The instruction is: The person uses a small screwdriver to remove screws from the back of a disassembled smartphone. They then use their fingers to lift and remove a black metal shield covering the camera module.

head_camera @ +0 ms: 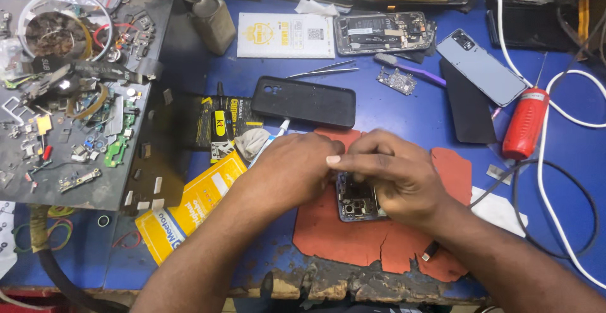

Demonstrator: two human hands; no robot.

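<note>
Hands meet over an opened phone (356, 202) lying on a torn red mat (353, 237) on the blue table (404, 108). Left hand (290, 168) and right hand (394, 174) curl their fingers tight around the phone's top edge. A black phone case (304, 101) lies just behind.

1. Both forearms are bare up to the frame edge, with no sleeves in view.
2. The left hand (287, 168) and right hand (394, 174) wear no gloves.
3. The fingernails are short and unpainted.
</note>
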